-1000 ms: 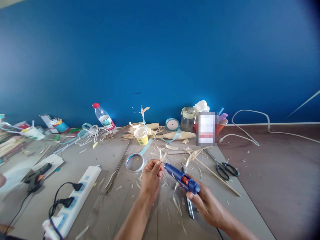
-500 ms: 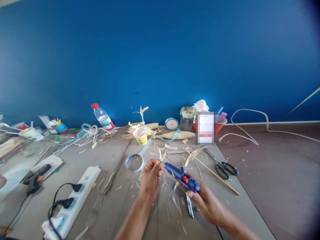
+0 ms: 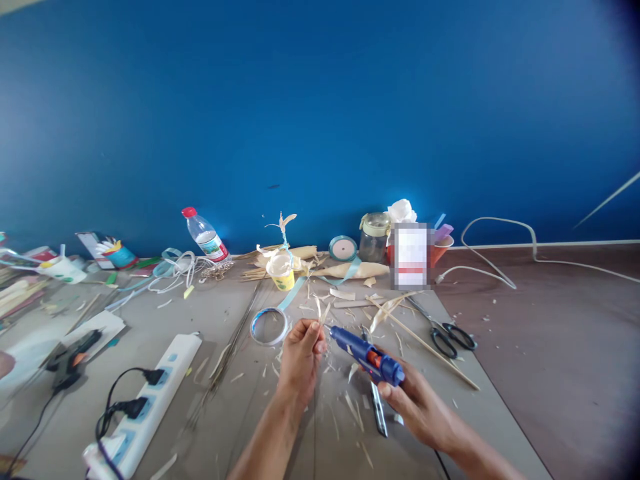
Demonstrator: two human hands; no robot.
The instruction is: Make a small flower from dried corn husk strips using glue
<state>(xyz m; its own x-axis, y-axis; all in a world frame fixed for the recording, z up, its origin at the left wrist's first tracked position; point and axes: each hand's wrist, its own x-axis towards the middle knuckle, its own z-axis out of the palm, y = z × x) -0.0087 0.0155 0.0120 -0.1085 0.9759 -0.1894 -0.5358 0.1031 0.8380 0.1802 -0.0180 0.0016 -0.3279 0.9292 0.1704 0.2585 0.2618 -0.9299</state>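
Note:
My left hand (image 3: 304, 357) is closed in a pinch on a small bundle of pale dried husk strips (image 3: 321, 310), whose tips stick up above the thumb. In my right hand (image 3: 417, 403) is a blue glue gun (image 3: 363, 352), its nozzle pointing left, close to the base of the strips; whether it touches them I cannot tell. The glue gun's handle is hidden by my fingers. Beneath it on the table lies a utility knife (image 3: 379, 410). A roll of tape (image 3: 269, 326) rests left of my left hand, among pale scraps.
A power strip (image 3: 150, 400) with black plugs and another glue gun (image 3: 75, 357) lie left. Scissors (image 3: 453, 339) and a thin stick (image 3: 425, 343) lie right. Along the blue wall stand a bottle (image 3: 206, 235), a yellow cup (image 3: 281, 275) and a glass jar (image 3: 374, 239).
My right hand has drawn the glue gun slightly right and down, so its nozzle sits a little farther from the strips. My left hand has hardly moved.

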